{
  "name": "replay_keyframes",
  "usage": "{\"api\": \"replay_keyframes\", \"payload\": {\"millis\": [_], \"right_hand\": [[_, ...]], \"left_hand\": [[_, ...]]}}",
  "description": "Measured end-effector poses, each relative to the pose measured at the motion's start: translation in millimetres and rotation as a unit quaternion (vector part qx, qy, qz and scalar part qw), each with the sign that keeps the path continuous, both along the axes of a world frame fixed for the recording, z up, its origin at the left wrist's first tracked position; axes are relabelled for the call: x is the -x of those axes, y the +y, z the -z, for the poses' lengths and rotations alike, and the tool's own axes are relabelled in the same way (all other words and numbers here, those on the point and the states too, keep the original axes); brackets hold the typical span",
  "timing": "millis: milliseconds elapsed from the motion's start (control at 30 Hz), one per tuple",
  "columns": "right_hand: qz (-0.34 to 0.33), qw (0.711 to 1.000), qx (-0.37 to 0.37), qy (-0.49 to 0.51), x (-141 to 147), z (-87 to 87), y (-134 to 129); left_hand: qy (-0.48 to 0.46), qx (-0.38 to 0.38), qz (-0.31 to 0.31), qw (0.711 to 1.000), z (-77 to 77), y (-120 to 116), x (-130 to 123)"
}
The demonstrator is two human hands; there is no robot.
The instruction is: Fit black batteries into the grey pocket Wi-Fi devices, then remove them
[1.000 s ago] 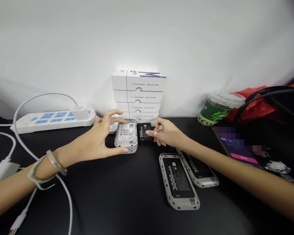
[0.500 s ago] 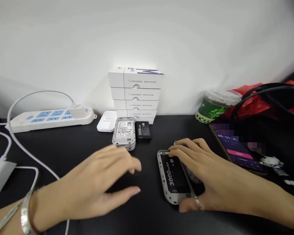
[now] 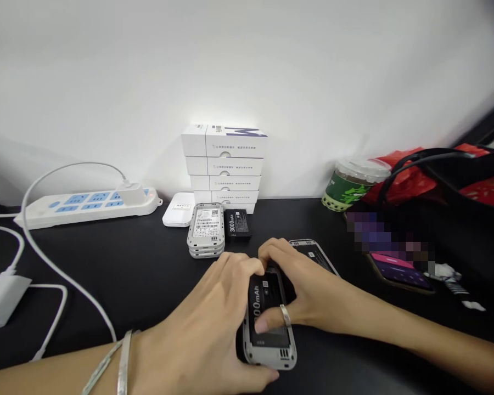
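Under left hand (image 3: 201,323), right hand (image 3: 304,291), one device (image 3: 267,307)

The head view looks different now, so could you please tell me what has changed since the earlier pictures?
Both hands have left the stack and taken hold of the nearer grey device, left hand and right hand; it has moved left, towards the person. The second grey device lies uncovered behind it. The stacked grey devices, loose black battery and white boxes stayed put.

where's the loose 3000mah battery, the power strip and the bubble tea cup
loose 3000mah battery (image 3: 237,223), head view, black label face
power strip (image 3: 45,215), head view, white top face
bubble tea cup (image 3: 349,187), head view, green label
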State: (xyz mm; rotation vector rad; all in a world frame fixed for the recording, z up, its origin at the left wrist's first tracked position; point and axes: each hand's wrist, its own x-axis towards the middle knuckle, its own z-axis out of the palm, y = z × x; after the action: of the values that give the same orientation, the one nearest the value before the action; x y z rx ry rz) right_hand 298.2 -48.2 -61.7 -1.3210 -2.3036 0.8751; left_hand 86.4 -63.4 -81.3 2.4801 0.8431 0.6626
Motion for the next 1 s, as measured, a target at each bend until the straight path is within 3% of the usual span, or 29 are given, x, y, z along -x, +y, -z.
{"api": "replay_keyframes", "payload": {"millis": [100, 233, 400, 467, 600, 667, 733, 800, 1000], "right_hand": [[-0.004, 0.998, -0.021, 0.066, -5, -13.0, -13], [-0.022, 0.996, -0.043, 0.078, -6, -31.7, -30], [-0.054, 0.984, -0.053, 0.159, 10, -31.7, -24], [-0.022, 0.976, -0.035, 0.216, 14, -30.0, -15], [0.131, 0.943, -0.032, 0.303, 4, -36.1, 16], [0.165, 0.940, 0.030, 0.299, -5, -38.3, 37], [0.147, 0.942, 0.128, 0.271, -11, -34.6, 59], [0.131, 0.942, 0.176, 0.255, -10, -24.8, 76], [0.145, 0.943, 0.169, 0.250, 8, 9.6, 102]], "left_hand": [[-0.048, -0.063, -0.013, 0.997, -10.1, 2, 8], [-0.062, -0.086, -0.055, 0.993, -25.7, 4, 20], [-0.052, -0.116, -0.060, 0.990, -26.4, 2, 22], [-0.051, -0.099, -0.076, 0.991, -24.4, 3, 27], [-0.031, -0.080, -0.126, 0.988, -26.3, 26, 51], [-0.017, -0.108, -0.130, 0.985, -28.7, 44, 64], [-0.010, -0.123, -0.131, 0.984, -29.4, 63, 75], [-0.006, -0.101, -0.126, 0.987, -27.8, 78, 80], [0.038, -0.040, -0.141, 0.988, -18.0, 90, 81]]}}
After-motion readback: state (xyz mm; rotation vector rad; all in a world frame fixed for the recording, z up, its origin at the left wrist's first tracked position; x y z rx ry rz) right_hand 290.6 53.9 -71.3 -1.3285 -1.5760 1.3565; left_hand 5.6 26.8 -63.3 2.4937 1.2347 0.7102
